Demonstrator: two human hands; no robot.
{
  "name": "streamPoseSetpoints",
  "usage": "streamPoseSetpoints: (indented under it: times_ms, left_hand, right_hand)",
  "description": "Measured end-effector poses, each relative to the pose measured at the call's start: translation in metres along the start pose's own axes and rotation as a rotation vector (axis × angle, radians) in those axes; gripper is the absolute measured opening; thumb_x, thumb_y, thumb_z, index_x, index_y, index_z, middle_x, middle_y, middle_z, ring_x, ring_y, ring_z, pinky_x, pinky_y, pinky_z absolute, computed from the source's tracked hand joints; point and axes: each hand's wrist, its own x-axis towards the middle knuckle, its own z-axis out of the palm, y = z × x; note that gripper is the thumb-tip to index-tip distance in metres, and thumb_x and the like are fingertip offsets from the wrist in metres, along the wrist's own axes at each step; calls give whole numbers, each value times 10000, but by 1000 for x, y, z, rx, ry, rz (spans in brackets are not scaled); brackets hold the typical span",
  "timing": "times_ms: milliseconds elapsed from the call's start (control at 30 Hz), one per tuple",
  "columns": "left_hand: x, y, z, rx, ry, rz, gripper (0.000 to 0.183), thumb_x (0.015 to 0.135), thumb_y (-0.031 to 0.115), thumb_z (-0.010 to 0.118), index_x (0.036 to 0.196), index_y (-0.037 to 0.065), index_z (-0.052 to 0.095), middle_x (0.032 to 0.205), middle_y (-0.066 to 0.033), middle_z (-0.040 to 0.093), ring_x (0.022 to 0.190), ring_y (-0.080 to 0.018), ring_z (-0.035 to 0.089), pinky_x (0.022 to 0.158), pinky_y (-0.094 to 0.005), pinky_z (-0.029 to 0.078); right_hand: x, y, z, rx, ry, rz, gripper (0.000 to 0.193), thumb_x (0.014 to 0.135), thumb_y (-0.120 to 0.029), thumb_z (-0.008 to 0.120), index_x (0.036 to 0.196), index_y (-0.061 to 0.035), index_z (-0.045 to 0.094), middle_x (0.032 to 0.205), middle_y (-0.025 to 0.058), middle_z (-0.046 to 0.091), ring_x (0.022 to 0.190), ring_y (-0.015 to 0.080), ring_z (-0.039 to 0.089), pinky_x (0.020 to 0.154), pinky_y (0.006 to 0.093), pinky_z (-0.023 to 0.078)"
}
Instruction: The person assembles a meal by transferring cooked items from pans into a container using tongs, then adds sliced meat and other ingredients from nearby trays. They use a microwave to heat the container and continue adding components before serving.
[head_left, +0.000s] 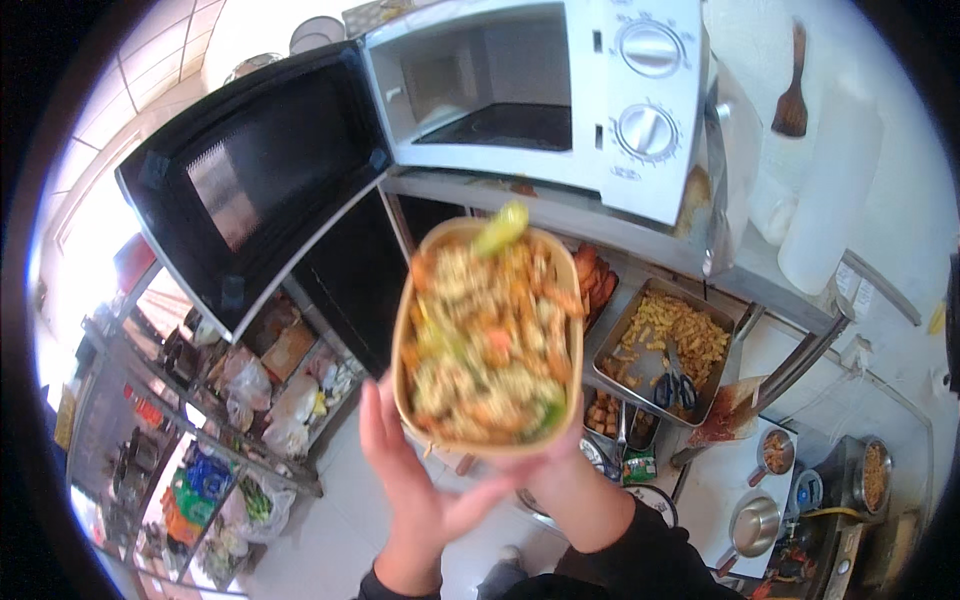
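Observation:
A brown paper takeaway bowl (402, 400) full of mixed food, with a green piece on its far rim, is held up in front of the microwave. My right hand (558, 475) supports it from below, its fingers mostly hidden by the bowl. At the bowl's near left corner is my left hand (412, 490), fingers and thumb spread apart; whether it touches the bowl is hard to tell. Beyond the bowl stands a white microwave (640, 185) with its black door (270, 180) swung wide to the left and a dark plate inside.
The microwave rests on a metal shelf (740, 255). Under it, a metal tray (640, 385) holds yellow food pieces and dark-handled scissors (677, 380). Saucepans (752, 528) stand on a white surface at lower right. Racks with bagged goods (290, 410) line the left. A wooden spatula (791, 100) hangs on the wall.

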Motion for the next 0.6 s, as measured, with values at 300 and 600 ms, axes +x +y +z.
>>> streamPoseSetpoints:
  times_ms: [300,600]
  left_hand:
    - [219,-57,43,46,87,163,1336,672,271,921,1572,-74,-5,1426,-332,458,1298,-391,539,1095,-405,436]
    - [344,-100,94,131,-163,53,1366,667,386,903,1557,-102,-10,1355,-350,549,1238,-396,600,1041,-376,478]
  right_hand:
    - [190,-32,31,-460,254,-322,728,1025,-642,318,1512,-106,397,1488,169,469,1345,359,502,1119,559,428]
    - [133,-78,-26,-648,541,-219,758,991,-666,454,1417,-40,430,1370,220,509,1261,410,515,1045,625,433]
